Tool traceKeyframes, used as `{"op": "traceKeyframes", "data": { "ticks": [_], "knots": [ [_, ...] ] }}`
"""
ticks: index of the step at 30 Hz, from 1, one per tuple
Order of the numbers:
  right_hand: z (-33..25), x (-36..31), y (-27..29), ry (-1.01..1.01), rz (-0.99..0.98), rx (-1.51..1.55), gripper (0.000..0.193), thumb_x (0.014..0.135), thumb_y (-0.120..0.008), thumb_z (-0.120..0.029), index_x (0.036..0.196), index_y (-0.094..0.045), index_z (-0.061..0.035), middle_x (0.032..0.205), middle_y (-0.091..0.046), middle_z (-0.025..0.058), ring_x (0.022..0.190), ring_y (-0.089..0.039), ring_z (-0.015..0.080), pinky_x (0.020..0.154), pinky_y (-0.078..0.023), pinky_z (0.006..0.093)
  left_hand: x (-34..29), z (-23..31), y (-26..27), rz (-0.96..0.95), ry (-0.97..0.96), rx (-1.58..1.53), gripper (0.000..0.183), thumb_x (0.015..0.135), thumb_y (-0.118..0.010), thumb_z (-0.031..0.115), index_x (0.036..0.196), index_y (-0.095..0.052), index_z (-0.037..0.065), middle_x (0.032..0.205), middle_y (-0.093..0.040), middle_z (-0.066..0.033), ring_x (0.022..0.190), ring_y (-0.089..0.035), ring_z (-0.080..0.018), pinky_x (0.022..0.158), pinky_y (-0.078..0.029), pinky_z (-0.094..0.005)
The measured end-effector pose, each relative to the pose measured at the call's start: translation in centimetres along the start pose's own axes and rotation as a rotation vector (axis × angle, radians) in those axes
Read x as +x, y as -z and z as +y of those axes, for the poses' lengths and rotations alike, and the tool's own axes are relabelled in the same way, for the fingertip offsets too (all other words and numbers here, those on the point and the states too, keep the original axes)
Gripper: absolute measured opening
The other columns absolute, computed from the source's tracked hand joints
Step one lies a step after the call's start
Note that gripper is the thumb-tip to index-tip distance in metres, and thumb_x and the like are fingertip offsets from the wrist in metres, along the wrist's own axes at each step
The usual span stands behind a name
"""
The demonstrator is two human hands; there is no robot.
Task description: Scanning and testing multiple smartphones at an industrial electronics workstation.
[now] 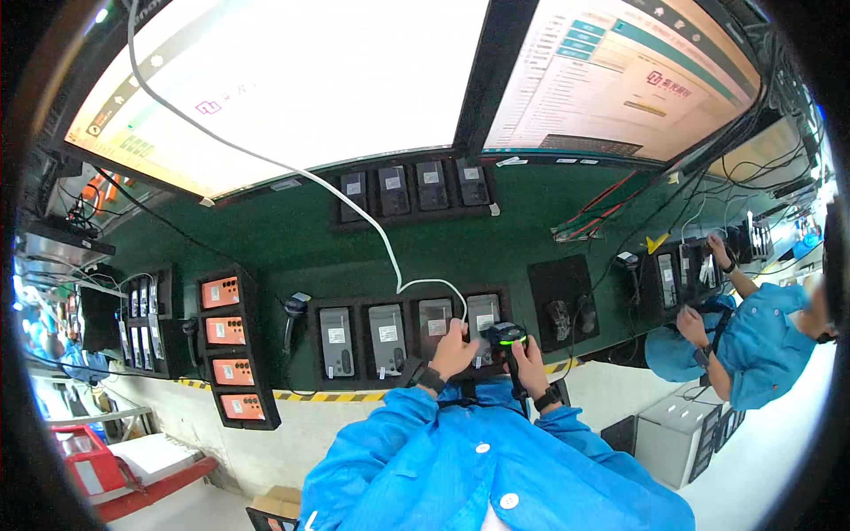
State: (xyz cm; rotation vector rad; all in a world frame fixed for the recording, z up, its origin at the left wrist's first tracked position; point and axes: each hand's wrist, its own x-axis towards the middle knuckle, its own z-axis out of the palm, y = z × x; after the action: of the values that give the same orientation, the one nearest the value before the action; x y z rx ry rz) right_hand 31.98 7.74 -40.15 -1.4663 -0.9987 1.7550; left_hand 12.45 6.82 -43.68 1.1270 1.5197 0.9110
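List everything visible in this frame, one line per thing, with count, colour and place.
Large monitors: two, bright, above the bench.
Green bench mat: one, centre.
Dark phones in far tray: four, grey-black, below the monitors.
Dark phones in near tray: four, grey, by the hands.
White cable: one, from top left to near tray.
Orange panels: four, left rack.
Co-worker in blue coat: one, right.
Black handheld scanner: one, in right hand.
Left hand: on a near-tray phone.
Right hand: gripping scanner.
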Motion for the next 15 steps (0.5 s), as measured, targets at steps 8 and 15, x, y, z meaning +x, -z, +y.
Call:
{"op": "traceKeyframes", "data": {
  "ticks": [8, 15],
  "knots": [
    [2.8, 5.3, 4.2, 0.299, 0.256, -0.168, 0.031, 0.089, -0.058, -0.032, 0.089, -0.048, -0.0026, 0.076, -0.051, 0.0023, 0.065, -0.049, 0.0111, 0.056, -0.044, 0.0298, 2.4, 2.0, -4.3, 0.169, 0.268, 0.046, 0.042, 0.074, -0.062, 0.021, 0.100, -0.034, 0.002, 0.089, -0.057, -0.0279, 0.083, -0.057, -0.0466, 0.071, -0.045, -0.0507],
    [3.8, 11.9, 5.3, 0.427, 0.423, -0.702, 0.030, 0.091, -0.049, -0.030, 0.089, -0.050, 0.0005, 0.083, -0.056, 0.0164, 0.080, -0.053, 0.0366, 0.069, -0.042, 0.0407, 4.9, 1.9, -4.9, 0.335, 0.023, 0.177, 0.042, 0.070, -0.067, 0.009, 0.097, -0.035, 0.005, 0.081, -0.055, -0.0222, 0.078, -0.058, -0.0421, 0.067, -0.044, -0.0486]
  ]
}}
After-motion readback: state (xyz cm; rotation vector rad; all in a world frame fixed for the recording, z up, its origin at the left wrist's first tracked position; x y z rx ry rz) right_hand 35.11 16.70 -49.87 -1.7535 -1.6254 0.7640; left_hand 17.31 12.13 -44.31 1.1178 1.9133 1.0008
